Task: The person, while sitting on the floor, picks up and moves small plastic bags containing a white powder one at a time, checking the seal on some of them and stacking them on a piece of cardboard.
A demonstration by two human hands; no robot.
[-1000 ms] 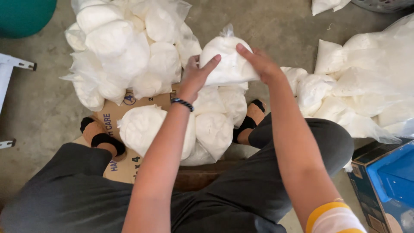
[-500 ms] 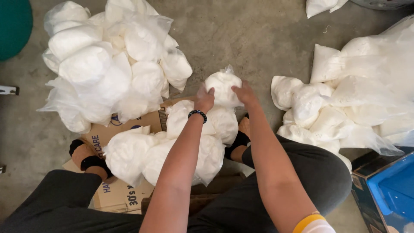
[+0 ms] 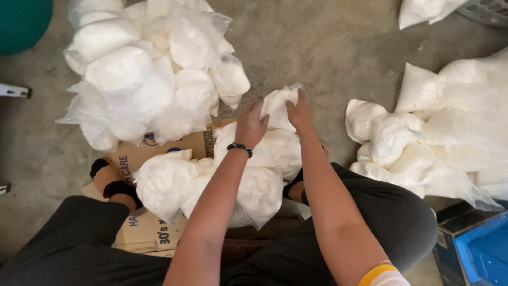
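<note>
Left hand: your left hand (image 3: pixel 250 125) rests on the near-left side of a white filled plastic bag (image 3: pixel 278 107), its grip closed around the bag; a dark beaded bracelet (image 3: pixel 239 149) sits at the wrist.
Right hand: your right hand (image 3: pixel 300 112) presses the bag's right side, fingers clamped on the plastic.
Bag position: the bag lies on top of a small heap of similar bags (image 3: pixel 222 175) between your knees, above a flattened cardboard box (image 3: pixel 143 153).
Left pile: a big mound of filled bags (image 3: pixel 153 69) sits on the concrete floor (image 3: pixel 328 47), just beyond the cardboard.
Right pile: more white bags (image 3: pixel 439 132) lie well apart to your right.
Corner: a blue bin (image 3: pixel 481 249) shows at lower right.
</note>
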